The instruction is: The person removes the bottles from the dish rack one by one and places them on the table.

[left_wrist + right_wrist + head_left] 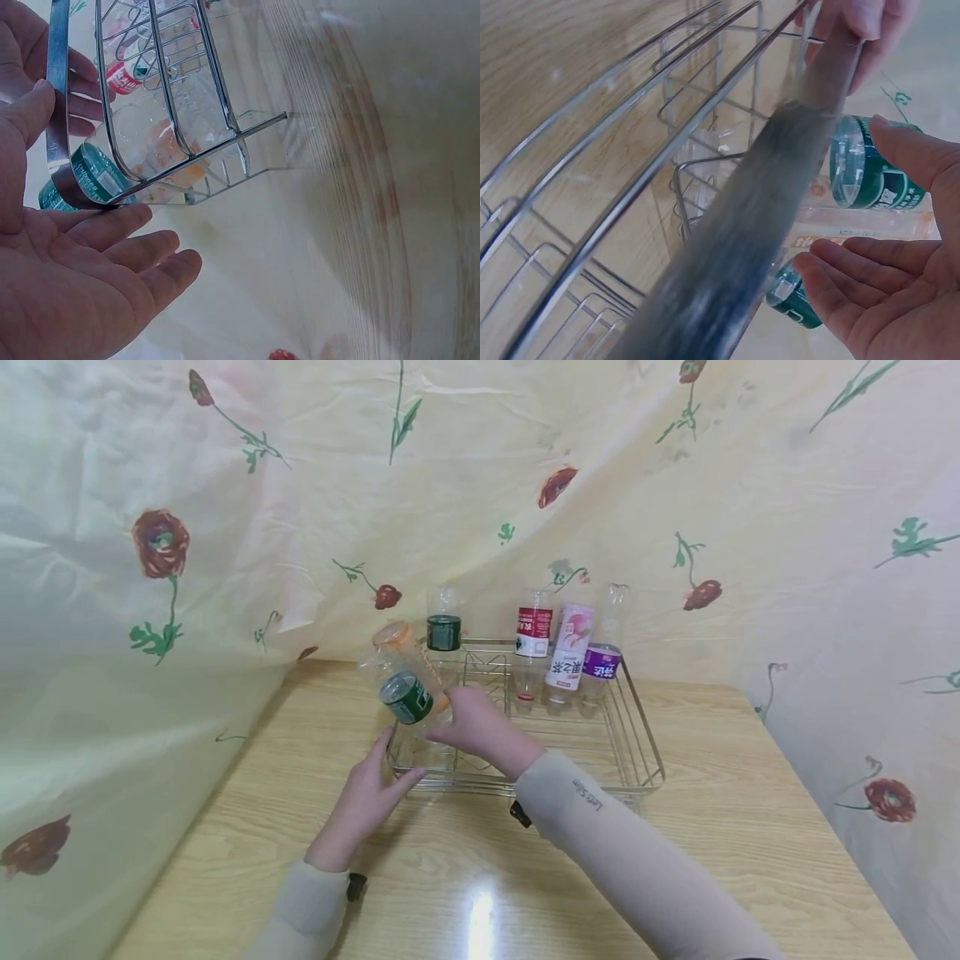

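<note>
A clear plastic bottle with a green label (406, 697) leans in the left part of a wire rack (645, 735), beside an orange-tinted bottle (393, 633). My right hand (480, 727) is at its lower right side, thumb over the green label (889, 176) in the right wrist view, its fingers loosely extended and apart from the thumb. At the rack's front left corner is my left hand (369, 793), thumb and fingers spread on either side of the metal rim (60, 97). Its fingers (146, 251) are nearly straight in the left wrist view.
Another green-labelled bottle (444, 632) stands at the rack's back left. Along the back right stand a red-and-white labelled bottle (533, 631), a pink-and-white bottle (570, 647) and a purple-labelled bottle (602, 660). The rack sits on a wooden table (720, 810) before a flowered cloth (465, 468).
</note>
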The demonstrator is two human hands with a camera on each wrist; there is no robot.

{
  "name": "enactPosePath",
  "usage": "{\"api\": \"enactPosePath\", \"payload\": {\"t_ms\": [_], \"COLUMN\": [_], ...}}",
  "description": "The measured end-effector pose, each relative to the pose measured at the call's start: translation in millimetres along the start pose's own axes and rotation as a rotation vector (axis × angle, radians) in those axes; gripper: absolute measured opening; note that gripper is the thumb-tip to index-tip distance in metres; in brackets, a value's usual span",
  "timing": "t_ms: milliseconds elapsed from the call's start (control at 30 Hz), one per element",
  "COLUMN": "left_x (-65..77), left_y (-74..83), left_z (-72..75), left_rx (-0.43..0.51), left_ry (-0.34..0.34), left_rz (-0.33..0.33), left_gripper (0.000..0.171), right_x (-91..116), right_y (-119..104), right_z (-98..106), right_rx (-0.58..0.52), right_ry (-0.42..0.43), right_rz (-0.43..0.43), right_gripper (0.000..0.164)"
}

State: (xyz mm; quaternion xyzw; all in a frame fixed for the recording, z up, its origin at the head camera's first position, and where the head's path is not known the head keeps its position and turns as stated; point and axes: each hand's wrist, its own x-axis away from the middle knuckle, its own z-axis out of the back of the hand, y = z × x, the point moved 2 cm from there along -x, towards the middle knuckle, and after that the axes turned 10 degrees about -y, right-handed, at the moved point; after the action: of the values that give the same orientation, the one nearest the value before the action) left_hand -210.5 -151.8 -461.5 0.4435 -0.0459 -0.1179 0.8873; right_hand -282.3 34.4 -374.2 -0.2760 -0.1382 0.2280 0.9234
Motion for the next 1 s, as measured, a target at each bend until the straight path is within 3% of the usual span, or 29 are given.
{"api": "enactPosePath", "payload": {"t_ms": [200, 767, 1000], "left_x": [0.8, 0.3, 2.1], "left_y": [-0.3, -0.5, 0.6], "left_z": [1.3, -0.8, -0.5], "left_rx": [0.014, -0.005, -0.003], "left_ry": [-0.006, 0.018, 0.029], "left_rz": [0.005, -0.010, -0.029], "left_gripper": [0.104, 0.090, 0.089], "right_x": [-4.6, -15.9, -20.3], "right_y": [-4.4, -7.0, -10.8], "right_z": [-2.9, -13.1, -15.6], "right_rx": [-0.017, -0.003, 0.020], "right_ry": [0.001, 0.014, 0.029], "right_rz": [0.037, 0.002, 0.046], "right_gripper": [0.065, 0.074, 0.093]}}
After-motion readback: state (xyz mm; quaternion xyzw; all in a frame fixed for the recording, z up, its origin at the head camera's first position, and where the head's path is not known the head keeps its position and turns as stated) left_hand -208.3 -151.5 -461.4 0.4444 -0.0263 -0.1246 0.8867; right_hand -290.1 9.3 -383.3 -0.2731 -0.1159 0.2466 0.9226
